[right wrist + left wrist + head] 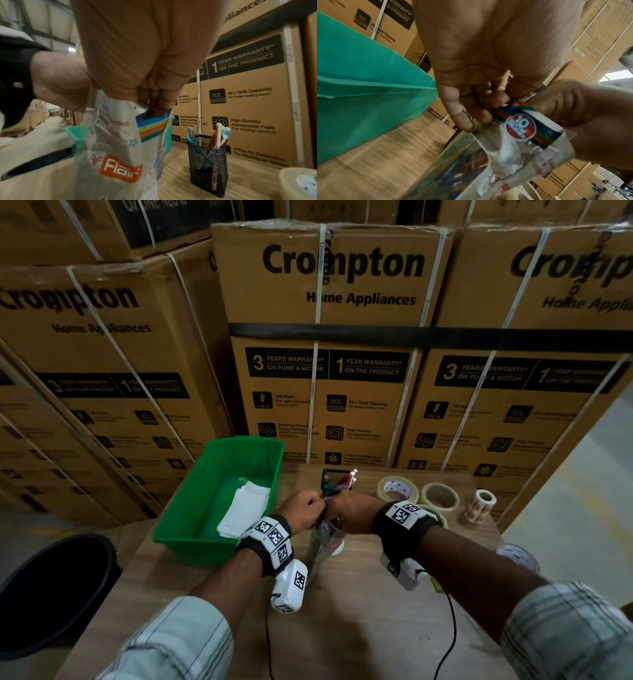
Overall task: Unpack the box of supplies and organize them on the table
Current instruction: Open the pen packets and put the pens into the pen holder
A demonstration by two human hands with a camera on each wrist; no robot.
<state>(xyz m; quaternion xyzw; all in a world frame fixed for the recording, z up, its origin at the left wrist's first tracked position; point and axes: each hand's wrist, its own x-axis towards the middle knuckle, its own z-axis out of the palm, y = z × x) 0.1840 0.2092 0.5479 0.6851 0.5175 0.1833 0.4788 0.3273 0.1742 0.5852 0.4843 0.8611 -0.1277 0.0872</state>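
A clear plastic pen pouch [325, 542] with a rainbow band stands upright over the wooden table [359, 628], just right of the green bin [191, 546]. My left hand [301, 508] pinches the left side of its top edge. My right hand [349, 515] grips the right side. The left wrist view shows the pouch [520, 135] pinched under my left hand [488, 108], with the right hand [565, 105] beside it. In the right wrist view my right hand [154, 102] has its fingers curled at the mouth of the pouch [120, 148]. The pouch's contents are blurred.
Folded white paper [245, 508] lies in the bin. A black mesh pen holder [334, 484] with pens stands behind my hands. Tape rolls [397, 491] and a sticker roll [481, 505] lie at the right. Stacked cartons wall the back. A black tub [54, 587] sits lower left.
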